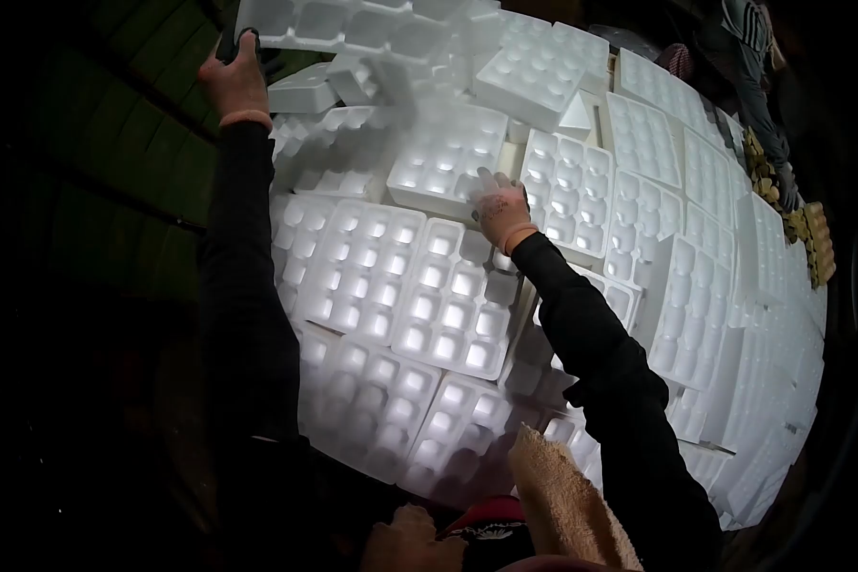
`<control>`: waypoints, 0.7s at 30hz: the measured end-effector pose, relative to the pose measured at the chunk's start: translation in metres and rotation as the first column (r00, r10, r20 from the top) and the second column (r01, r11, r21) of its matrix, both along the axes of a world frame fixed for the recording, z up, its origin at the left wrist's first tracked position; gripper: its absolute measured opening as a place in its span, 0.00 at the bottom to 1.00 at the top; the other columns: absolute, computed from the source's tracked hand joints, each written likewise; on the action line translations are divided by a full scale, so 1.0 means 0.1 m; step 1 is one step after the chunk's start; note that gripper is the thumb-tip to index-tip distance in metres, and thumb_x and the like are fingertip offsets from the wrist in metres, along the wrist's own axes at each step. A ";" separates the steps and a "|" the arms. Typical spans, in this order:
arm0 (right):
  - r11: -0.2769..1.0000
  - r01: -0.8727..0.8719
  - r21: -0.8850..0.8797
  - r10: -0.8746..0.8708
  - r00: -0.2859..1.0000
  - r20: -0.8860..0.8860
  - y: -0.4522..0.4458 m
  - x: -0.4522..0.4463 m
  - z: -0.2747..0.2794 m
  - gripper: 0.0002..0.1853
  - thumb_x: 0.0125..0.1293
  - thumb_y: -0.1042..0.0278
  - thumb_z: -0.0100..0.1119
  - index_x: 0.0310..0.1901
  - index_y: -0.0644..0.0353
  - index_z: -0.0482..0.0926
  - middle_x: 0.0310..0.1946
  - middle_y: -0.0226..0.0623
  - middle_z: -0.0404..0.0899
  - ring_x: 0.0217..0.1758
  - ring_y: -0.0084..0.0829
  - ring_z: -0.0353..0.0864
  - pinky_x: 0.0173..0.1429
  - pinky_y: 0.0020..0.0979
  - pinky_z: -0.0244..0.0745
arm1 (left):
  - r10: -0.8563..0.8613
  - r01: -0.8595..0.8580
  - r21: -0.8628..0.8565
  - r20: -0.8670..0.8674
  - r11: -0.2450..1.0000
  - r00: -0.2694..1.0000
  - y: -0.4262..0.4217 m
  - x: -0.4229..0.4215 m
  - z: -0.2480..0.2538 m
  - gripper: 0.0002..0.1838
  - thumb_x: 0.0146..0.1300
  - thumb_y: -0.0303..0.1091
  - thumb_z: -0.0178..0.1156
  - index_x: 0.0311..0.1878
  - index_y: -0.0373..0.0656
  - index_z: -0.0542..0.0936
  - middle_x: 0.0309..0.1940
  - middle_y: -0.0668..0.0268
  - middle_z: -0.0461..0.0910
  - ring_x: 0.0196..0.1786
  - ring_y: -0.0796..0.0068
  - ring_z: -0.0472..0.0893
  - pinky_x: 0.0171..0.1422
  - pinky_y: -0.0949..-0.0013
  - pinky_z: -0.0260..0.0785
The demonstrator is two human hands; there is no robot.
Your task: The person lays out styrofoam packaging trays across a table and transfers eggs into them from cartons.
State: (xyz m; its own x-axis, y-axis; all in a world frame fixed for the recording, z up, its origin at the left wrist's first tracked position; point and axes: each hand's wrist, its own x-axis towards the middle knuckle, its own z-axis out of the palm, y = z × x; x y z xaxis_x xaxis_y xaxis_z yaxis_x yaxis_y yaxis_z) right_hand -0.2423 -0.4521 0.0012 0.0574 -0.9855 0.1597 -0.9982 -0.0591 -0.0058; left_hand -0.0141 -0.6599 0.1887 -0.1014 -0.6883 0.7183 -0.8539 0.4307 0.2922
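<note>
Tray (348, 27), white and divided into cells, is held raised at the top left of the view. It is gripped at its left end by the left hand (235, 81), which is closed around the edge; its right part is blurred. The right hand (501, 205) is held with its fingers extended and slightly parted, nothing being seen gripped by it. It is placed at the lower right corner of a broad white block (448, 157) with rounded hollows; whether contact is made cannot be determined.

Below both hands, laid trays (367, 267) are arranged side by side, some being overlapped by others. Loose white pieces (303, 91) are seen beneath the raised one. At the upper right, another person (753, 57) is partly shown, near brown moulded cartons (810, 238). A tan cloth (562, 496) is observed at the bottom, beside the right sleeve.
</note>
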 end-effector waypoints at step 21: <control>0.956 0.263 0.132 -0.122 -0.053 0.991 1.82 -0.44 0.87 0.36 0.68 0.68 0.55 0.75 0.59 0.51 0.68 0.40 0.63 0.69 0.35 0.68 0.72 0.39 0.61 | 0.039 0.597 0.434 -0.829 0.675 0.558 2.54 0.18 -1.08 0.14 0.57 0.36 0.60 0.43 0.37 0.81 0.23 0.60 0.80 0.24 0.70 0.81 0.33 0.67 0.75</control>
State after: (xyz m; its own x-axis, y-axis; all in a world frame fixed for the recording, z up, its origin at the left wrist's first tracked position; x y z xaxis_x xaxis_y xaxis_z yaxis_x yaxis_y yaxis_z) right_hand -0.2860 -0.2698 0.0884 -0.4159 -0.9062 -0.0762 0.0430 0.0641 -0.9970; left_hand 0.0039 -0.4062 0.0811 -0.0540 -0.9978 0.0391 -0.0508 0.0419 0.9978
